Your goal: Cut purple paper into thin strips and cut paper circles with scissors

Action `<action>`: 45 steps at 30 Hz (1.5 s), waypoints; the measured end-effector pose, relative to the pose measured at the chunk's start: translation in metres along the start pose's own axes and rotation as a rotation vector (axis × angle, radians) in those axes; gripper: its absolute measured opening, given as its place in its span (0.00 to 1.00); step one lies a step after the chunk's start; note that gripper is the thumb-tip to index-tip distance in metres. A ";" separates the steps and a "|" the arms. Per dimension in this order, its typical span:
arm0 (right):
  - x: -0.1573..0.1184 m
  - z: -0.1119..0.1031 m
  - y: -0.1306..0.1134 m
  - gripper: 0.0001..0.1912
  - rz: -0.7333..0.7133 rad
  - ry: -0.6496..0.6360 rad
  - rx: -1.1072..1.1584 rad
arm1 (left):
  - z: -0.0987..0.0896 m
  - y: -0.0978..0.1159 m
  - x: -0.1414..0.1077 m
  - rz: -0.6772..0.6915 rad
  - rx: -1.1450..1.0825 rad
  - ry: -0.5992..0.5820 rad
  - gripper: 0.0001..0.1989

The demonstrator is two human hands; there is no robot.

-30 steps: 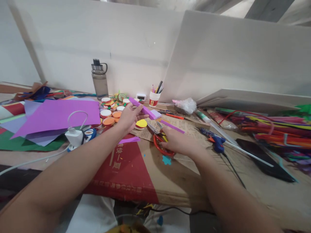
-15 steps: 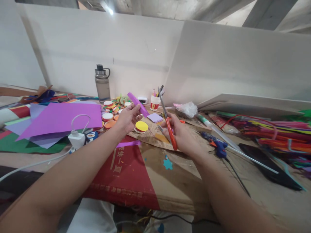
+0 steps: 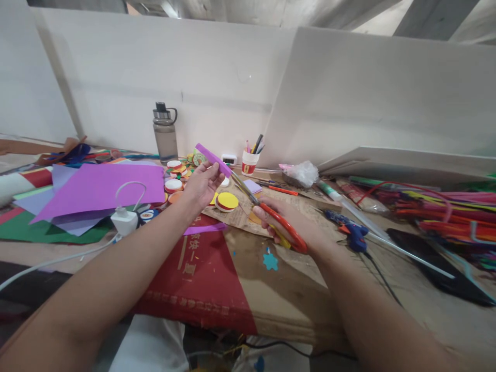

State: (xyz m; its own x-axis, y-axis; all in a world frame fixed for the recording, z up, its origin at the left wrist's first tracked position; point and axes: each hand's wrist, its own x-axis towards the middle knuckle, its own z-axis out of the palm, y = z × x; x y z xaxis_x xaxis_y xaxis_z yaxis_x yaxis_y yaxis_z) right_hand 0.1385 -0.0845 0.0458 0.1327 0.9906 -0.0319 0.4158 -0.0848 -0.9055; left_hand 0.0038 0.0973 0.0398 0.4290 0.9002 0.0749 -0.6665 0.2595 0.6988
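Observation:
My left hand (image 3: 205,183) pinches a purple strip (image 3: 213,159) that slants down to the right. Scissors with red and yellow handles (image 3: 284,227) are gripped in my right hand (image 3: 289,219), their blades pointing up and left at the strip's lower end. Beneath my hands are a yellow-topped round disc (image 3: 227,202) and a stack of lilac paper squares (image 3: 252,187). Another purple strip (image 3: 205,228) lies on the red part of the cardboard. A blue flower-shaped cutout (image 3: 270,260) rests nearer to me.
Purple sheets (image 3: 104,188) and a white plug (image 3: 124,221) are at the left. Behind stand a water bottle (image 3: 165,137) and a cup of pens (image 3: 250,161). A blue glue gun (image 3: 355,236) and colourful pipe cleaners (image 3: 445,206) lie at the right.
The scissors have tilted from nearly upright toward the left, bringing the blades to the strip's end. The purple strip has shifted slightly left and up in my left hand.

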 end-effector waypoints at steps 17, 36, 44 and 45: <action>0.001 0.011 0.000 0.24 -0.046 0.053 0.082 | 0.004 -0.011 -0.013 -0.044 0.048 -0.061 0.12; 0.002 0.010 0.001 0.25 -0.046 0.032 0.081 | 0.005 -0.013 -0.013 -0.008 0.072 -0.055 0.11; 0.001 0.011 0.000 0.25 -0.037 0.028 0.112 | 0.008 -0.011 -0.015 -0.023 0.082 -0.044 0.10; 0.001 0.011 0.000 0.25 -0.038 0.027 0.112 | 0.008 -0.011 -0.015 -0.024 0.082 -0.044 0.10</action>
State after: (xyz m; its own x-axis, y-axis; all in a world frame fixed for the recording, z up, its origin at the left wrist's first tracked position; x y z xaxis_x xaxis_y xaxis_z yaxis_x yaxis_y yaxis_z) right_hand 0.1285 -0.0820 0.0413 0.1432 0.9896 0.0133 0.3176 -0.0332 -0.9476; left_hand 0.0091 0.0778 0.0370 0.4724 0.8771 0.0873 -0.6045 0.2503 0.7563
